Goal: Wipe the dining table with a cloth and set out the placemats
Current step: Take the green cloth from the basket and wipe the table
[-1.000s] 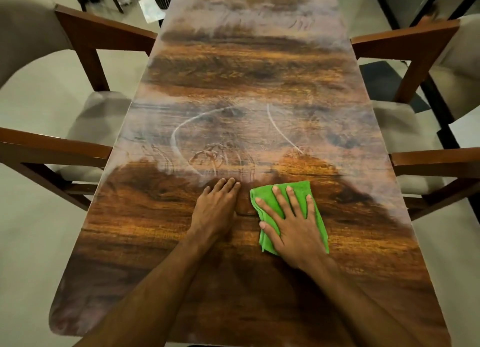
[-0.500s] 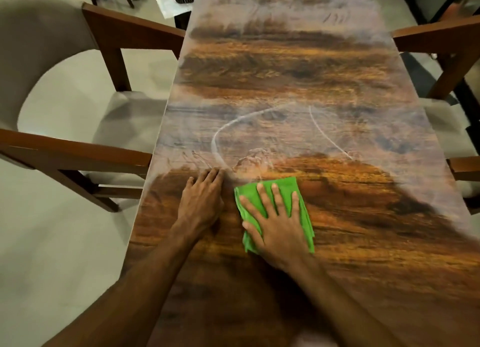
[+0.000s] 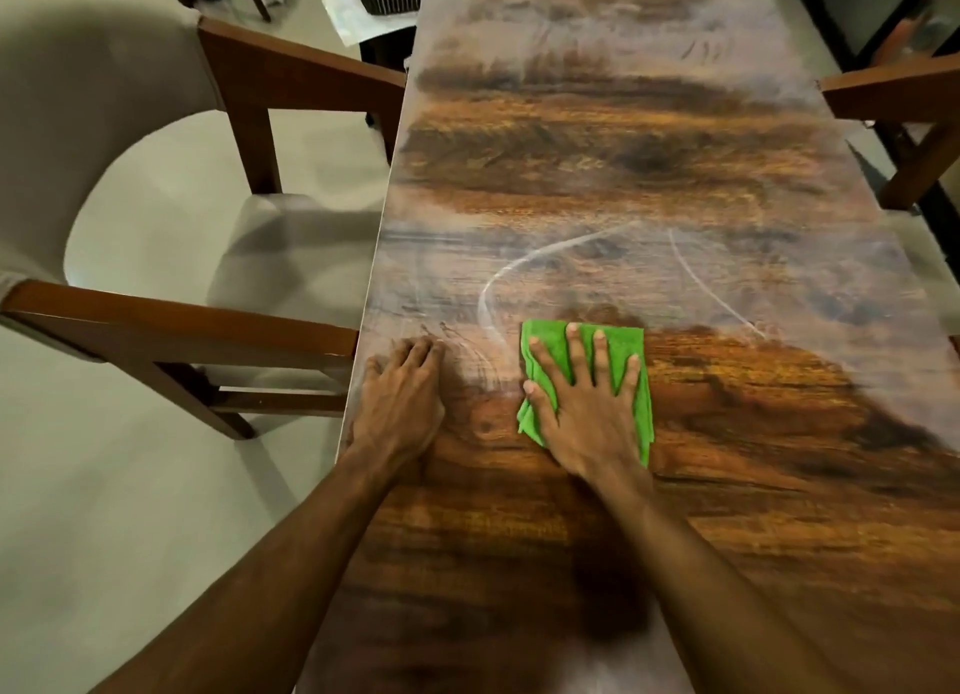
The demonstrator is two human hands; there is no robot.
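- While the head view looks down the length of the wooden counter [image 3: 623, 147], the right grip [image 3: 587, 412], a bare hand, lies flat on the green cloth [image 3: 631, 347]. Its fingers are straight and spread, pressing the cloth to the surface.
- The folded cloth sits on the near half of the counter, a little left of the middle. Its far edge lies where the dark, glossy wood nearer the person meets the pale, hazy film farther out.
- The left grip [image 3: 400, 397] rests palm down on bare wood near the counter's left edge. Its fingers are straight and close together, holding nothing, and it is apart from the cloth.
- Thin curved white streaks [image 3: 519, 267] cross the hazy film just beyond the cloth.
- A near left chair [image 3: 171, 329] and a far left chair [image 3: 291, 74], both wooden with pale seats, stand against the left side.
- A right chair [image 3: 893, 90] meets the opposite edge, and all three stand on a light floor [image 3: 104, 511].
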